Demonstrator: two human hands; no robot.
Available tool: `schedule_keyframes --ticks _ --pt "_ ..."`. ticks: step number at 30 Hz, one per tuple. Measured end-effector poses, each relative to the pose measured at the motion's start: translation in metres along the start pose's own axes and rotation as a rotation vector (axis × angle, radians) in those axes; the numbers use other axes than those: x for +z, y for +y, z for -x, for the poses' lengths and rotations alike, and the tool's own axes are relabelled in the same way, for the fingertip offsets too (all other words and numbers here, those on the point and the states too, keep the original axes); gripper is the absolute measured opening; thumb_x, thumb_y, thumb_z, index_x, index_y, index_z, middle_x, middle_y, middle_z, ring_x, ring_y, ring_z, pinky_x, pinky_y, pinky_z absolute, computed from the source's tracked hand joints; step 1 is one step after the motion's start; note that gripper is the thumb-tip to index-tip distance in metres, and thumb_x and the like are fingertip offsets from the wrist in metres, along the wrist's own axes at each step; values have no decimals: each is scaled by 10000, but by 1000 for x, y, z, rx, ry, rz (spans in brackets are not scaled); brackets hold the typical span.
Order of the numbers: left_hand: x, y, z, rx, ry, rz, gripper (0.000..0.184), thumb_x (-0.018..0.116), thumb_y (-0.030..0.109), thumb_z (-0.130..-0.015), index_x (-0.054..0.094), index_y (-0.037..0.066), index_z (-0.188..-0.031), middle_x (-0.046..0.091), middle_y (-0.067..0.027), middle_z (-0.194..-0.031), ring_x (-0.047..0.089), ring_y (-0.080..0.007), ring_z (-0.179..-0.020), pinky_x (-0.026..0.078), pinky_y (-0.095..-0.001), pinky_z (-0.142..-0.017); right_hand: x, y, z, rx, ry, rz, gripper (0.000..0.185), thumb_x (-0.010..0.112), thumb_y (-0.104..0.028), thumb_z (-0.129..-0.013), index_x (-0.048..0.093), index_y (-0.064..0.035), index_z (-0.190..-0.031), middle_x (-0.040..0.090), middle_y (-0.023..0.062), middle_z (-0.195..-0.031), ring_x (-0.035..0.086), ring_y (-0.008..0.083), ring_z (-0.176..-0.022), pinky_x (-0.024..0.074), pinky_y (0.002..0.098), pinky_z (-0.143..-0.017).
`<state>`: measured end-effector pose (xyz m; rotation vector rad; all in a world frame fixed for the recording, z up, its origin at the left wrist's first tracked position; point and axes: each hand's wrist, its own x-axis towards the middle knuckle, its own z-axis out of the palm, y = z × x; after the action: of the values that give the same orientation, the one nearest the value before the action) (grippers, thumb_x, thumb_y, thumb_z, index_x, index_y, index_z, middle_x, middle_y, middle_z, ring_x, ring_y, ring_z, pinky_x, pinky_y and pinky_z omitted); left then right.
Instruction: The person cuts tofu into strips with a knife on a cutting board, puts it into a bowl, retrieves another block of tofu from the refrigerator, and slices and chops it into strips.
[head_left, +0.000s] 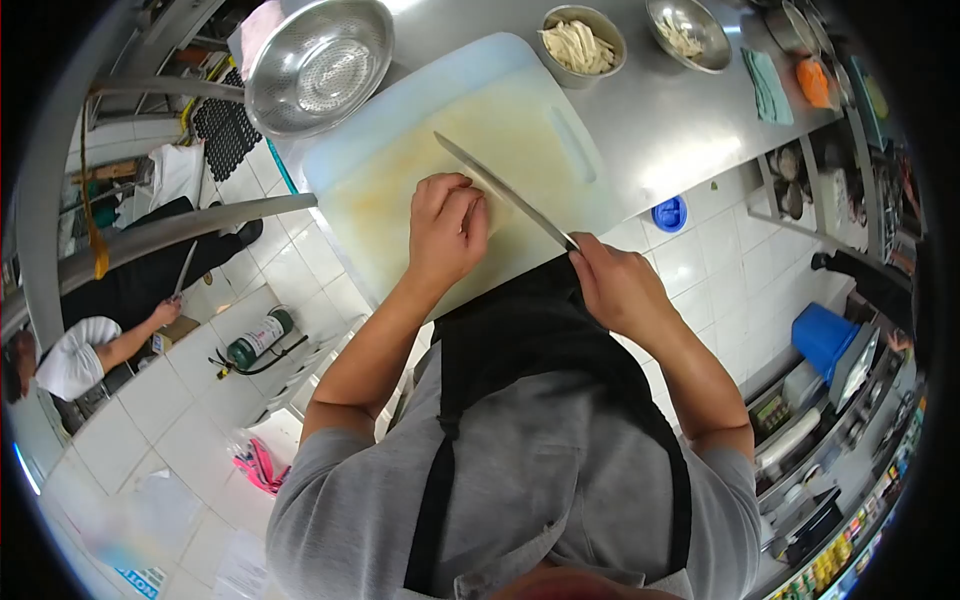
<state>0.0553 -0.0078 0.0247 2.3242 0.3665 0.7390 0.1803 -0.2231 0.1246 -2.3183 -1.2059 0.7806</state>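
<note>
My right hand [620, 285] grips the handle of a long kitchen knife [508, 192]. Its blade slants up and to the left over a pale, yellow-stained cutting board [520, 110]. My left hand [447, 225] is just left of the blade, over the lower part of the board, its fingers curled inward. Whatever those fingers hold, if anything, is hidden. Beyond the board's upper right corner stands a steel container [578, 78] of pale, cream-coloured strips [578, 46]. Farther right, a steel bowl [712, 58] has a few similar pieces inside.
A perforated steel colander [320, 70] sits at the board's upper left. On the steel counter [665, 130] lie a green cloth [767, 87] and an orange item [814, 83]. At left, another person [85, 355] holds a long thin object near a fire extinguisher [260, 340].
</note>
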Motion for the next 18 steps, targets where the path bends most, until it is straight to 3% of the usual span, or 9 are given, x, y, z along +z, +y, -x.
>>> schedule_keyframes --ticks 5,9,18 --pt "8 -1 -2 60 26 -20 181 732 -14 -732 655 30 -890 618 -121 -1018 580 -330 -974 479 -420 -835 6 -2 28 -22 32 43 236 568 -103 -950 555 -19 -1170 652 158 -763 663 362 -647 532 470 -579" --pt "10 -3 0 104 7 -43 200 743 -12 -717 652 24 -892 619 -121 -1019 576 -335 -974 479 -420 -845 13 -1 38 28 14 30 242 572 -130 -989 571 -32 -1210 672 172 -813 665 382 -676 533 479 -600" --pt "8 -8 3 103 -47 -101 225 736 -15 -717 649 15 -923 620 -130 -1037 570 -340 -989 476 -418 -859 25 -5 21 -27 -17 -15 331 523 -51 -922 530 16 -1247 633 172 -810 665 369 -683 537 472 -604"
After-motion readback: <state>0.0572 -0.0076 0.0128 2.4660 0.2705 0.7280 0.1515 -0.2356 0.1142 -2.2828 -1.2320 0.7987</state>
